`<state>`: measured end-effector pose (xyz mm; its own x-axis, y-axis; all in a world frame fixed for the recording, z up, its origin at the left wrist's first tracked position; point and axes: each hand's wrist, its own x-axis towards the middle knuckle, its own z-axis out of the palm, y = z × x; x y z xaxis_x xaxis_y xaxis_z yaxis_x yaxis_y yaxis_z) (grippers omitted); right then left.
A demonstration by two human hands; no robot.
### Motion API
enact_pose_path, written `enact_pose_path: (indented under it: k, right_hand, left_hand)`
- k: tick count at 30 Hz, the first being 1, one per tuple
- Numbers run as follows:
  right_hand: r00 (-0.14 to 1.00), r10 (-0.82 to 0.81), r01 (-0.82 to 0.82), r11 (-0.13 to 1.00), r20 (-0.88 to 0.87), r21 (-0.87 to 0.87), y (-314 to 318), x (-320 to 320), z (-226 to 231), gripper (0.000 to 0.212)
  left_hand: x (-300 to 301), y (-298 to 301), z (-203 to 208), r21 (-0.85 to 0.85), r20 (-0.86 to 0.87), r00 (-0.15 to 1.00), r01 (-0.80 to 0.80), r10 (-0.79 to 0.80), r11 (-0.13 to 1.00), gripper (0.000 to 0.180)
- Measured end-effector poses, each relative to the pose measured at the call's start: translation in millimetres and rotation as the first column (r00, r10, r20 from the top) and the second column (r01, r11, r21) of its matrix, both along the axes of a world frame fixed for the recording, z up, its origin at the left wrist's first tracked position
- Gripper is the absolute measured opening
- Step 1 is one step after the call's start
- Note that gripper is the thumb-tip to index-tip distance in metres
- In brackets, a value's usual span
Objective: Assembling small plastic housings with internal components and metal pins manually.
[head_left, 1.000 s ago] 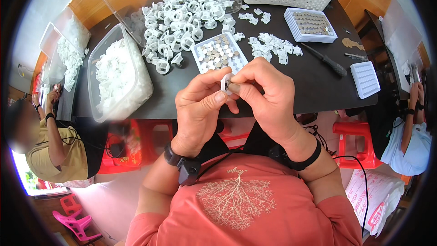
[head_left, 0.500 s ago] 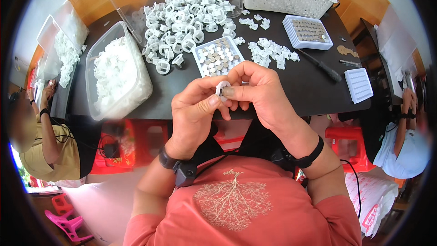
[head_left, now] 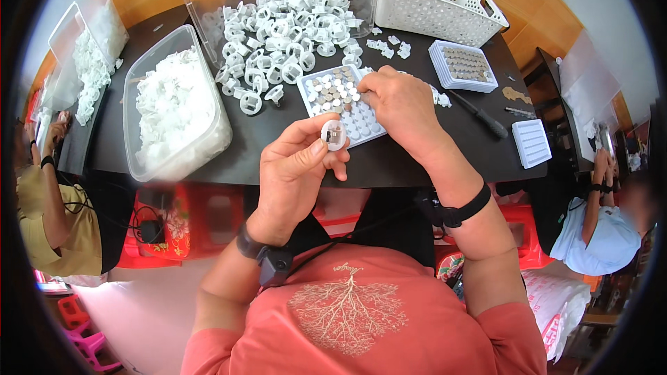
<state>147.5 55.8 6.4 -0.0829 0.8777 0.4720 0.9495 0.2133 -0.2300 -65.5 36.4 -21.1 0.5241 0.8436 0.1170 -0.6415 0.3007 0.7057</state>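
Between the thumb and fingers of my left hand (head_left: 295, 160), a small round white plastic part (head_left: 333, 135) is pinched, its face with a little dark and metallic middle turned up. My right hand (head_left: 406, 107) reaches over the right side of a shallow light-blue tray (head_left: 322, 75). Several small round silver discs (head_left: 333, 90), like button cells, lie in it. The right fingers are closed together at the discs; their tips are partly hidden, so what they hold cannot be made out. White plastic clips (head_left: 440, 98) lie partly behind this hand.
Behind the tray is a big heap of white ring-shaped parts (head_left: 278, 35). A clear bin of white pieces (head_left: 219, 135) stands left, a white basket (head_left: 431, 17) at the back. Stacked disc trays (head_left: 464, 66), a screwdriver (head_left: 479, 114) and a slotted white tray (head_left: 531, 144) lie right. Co-workers sit at both sides.
My right hand has let go of the round part and moved forward and right to the disc tray. My left hand keeps the part, now turned with its face showing.
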Motion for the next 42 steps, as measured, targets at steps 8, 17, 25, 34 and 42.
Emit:
enact_pose_path:
  k: [8, 17, 25, 34, 42]
  right_hand:
    - [0.994, 0.011, -0.018, 0.998, -0.109, -0.058, 2, 2, 1, 0.009]
    - [0.942, 0.102, -0.099, 0.995, -0.321, 0.026, -22, -12, 17, 0.005]
    - [0.407, 0.034, -0.404, 0.903, -0.913, -0.147, -54, -26, 36, 0.008]
    - [0.296, -0.006, -0.452, 0.880, -0.955, -0.145, -66, -32, 39, 0.006]
    - [0.237, 0.033, -0.567, 0.816, -0.971, -0.111, -75, -69, 13, 0.002]
  left_hand:
    - [0, 1, 2, -0.004, -0.012, 1.000, 0.009, -0.009, 1.000, 0.036]
    - [2, -1, 1, 0.009, -0.034, 0.999, -0.011, 0.011, 1.000, 0.036]
    - [6, -4, 6, 0.038, -0.062, 0.997, -0.044, 0.047, 0.998, 0.036]
    - [8, -6, 12, 0.086, -0.063, 0.979, -0.189, 0.195, 0.978, 0.034]
    - [21, 7, 33, 0.009, -0.051, 0.982, -0.179, 0.179, 0.984, 0.043]
